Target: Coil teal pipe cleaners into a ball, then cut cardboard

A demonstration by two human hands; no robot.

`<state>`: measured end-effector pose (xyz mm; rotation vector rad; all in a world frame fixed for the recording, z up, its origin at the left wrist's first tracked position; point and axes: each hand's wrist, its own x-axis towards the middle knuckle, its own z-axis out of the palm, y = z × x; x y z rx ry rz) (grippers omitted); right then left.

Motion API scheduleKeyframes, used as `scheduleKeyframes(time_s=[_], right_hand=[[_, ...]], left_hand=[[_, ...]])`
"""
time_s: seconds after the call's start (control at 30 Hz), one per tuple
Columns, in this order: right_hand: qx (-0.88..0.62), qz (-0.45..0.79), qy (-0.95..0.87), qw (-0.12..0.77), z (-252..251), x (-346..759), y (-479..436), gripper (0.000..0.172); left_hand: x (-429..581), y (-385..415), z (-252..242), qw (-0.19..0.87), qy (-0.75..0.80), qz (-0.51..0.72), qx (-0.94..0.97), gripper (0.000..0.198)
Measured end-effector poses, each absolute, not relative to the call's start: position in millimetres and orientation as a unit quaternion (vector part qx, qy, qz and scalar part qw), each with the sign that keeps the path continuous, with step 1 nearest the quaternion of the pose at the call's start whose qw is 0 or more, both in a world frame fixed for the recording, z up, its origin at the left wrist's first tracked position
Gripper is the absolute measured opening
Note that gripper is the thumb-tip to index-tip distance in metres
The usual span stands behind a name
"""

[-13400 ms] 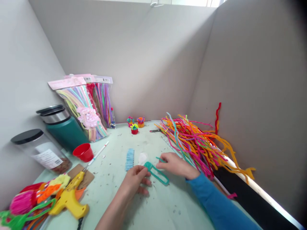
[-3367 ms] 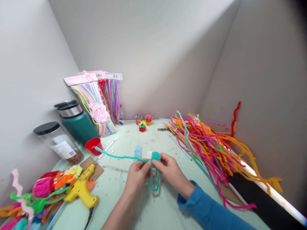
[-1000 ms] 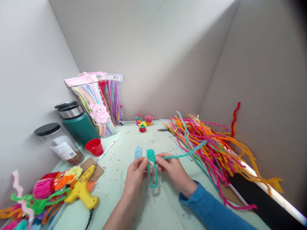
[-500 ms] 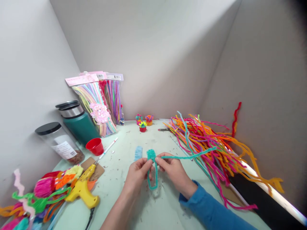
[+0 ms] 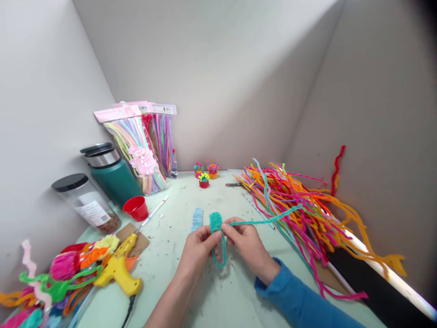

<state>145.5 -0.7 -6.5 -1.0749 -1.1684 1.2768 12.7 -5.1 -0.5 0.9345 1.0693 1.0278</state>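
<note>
Between my two hands is a teal pipe cleaner (image 5: pixel 215 220), its upper part bent into a tight flat patch and a long loop hanging below. My left hand (image 5: pixel 201 246) pinches the patch's lower left side between thumb and fingers. With thumb and forefinger, my right hand (image 5: pixel 244 239) grips the same pipe cleaner at the right of the patch. Its free tail stretches out to the right, toward the loose pile. Just behind my left hand a light blue ridged strip (image 5: pixel 197 218) lies on the table.
A yellow glue gun (image 5: pixel 119 269) lies at left beside bundled pipe cleaners (image 5: pixel 64 266). Behind it stand a red cup (image 5: pixel 135 208), a clear jar (image 5: pixel 87 205) and a green bottle (image 5: pixel 114 175). Loose pipe cleaners (image 5: pixel 293 196) cover the right side. Small pipe-cleaner figures (image 5: pixel 204 181) stand at the back.
The hanging teal loop has shifted slightly right and looks narrower. The tail's far end has dropped back a little to the left. Both hands keep their grip.
</note>
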Motion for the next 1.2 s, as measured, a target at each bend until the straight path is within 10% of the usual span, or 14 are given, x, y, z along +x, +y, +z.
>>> scheduleKeyframes(time_s=[1.2], right_hand=[[-0.457, 0.526, -0.495, 0.519, -11.3, 142.3, -1.0, 0.027]], left_hand=[[9.4, -5.5, 4.4, 0.643, 0.471, 0.472, 0.376, 0.024]])
